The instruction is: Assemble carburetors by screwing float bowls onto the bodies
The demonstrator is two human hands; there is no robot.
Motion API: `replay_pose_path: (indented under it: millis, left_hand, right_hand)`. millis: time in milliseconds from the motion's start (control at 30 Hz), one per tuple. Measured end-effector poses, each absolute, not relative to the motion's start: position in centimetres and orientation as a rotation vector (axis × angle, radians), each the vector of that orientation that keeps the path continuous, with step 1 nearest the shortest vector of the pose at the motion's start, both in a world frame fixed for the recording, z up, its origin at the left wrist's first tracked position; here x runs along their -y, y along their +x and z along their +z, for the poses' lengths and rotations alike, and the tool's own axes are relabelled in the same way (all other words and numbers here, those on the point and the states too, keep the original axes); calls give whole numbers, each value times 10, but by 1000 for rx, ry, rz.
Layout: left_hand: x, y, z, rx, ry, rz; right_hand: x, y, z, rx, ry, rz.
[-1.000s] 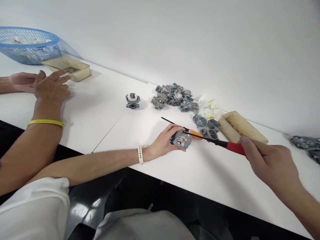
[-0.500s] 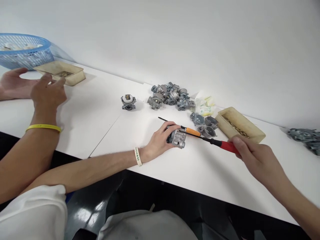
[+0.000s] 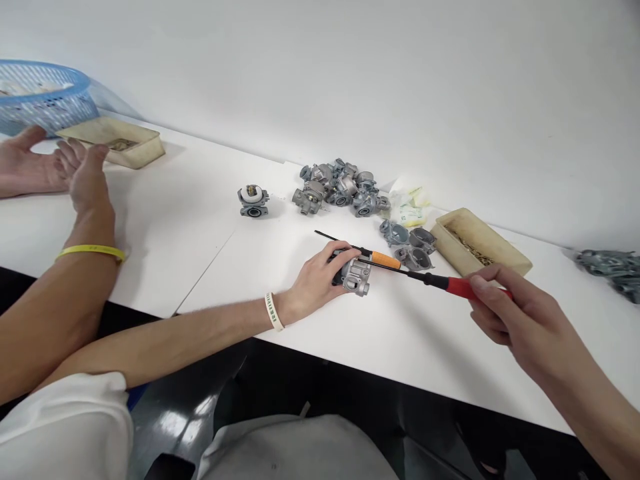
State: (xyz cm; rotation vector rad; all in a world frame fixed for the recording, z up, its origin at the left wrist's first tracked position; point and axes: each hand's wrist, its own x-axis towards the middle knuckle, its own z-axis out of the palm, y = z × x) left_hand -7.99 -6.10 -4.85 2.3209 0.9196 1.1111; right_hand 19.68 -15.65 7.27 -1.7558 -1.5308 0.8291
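Observation:
My left hand (image 3: 315, 280), with a white wristband at the wrist, is closed round a grey metal carburetor (image 3: 354, 277) on the white table. In my right hand (image 3: 515, 310) is a red-handled screwdriver (image 3: 457, 287), its black shaft pointing left with the tip at the carburetor. An orange-handled screwdriver (image 3: 385, 260) lies just behind the carburetor, its shaft passing behind my left fingers. Three open metal bodies (image 3: 414, 247) stand right of it. A pile of carburetors (image 3: 340, 188) sits farther back, and a single one with a white part (image 3: 253, 201) stands to the left.
At the right is a tray of small brass-coloured parts (image 3: 517, 261), with more grey parts (image 3: 607, 267) beyond. A plastic bag (image 3: 413, 205) lies by the wall. At left, another person's hands (image 3: 85, 177) are near a second tray (image 3: 145, 155) and a blue basket (image 3: 50, 110).
My right hand and the red screwdriver have shifted slightly right, and its fingers have loosened a little. The other person's hands have moved closer together. My left hand still holds the carburetor.

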Motion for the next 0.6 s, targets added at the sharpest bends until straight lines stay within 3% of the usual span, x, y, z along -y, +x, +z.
replay_pose_path:
  millis: [100,267,367,433,600]
  left_hand:
    - [60,-80,-50,-923,2405,1198]
    - [59,-77,-49,-884,2296,1245]
    - [57,-79,-51,-845,2339,1261]
    - [56,-81,-53,-827,2405,1303]
    - [54,-81,-55,-779,2475,1367]
  right_hand:
    - [155,199,74,1499,-1741,941]
    - [155,208,65,2246,-1498,-415]
    - [155,210,63,2462,-1197,-853]
    - [156,208,65,2519,-1114,-901]
    - [162,199,68,2485,-1264,-545]
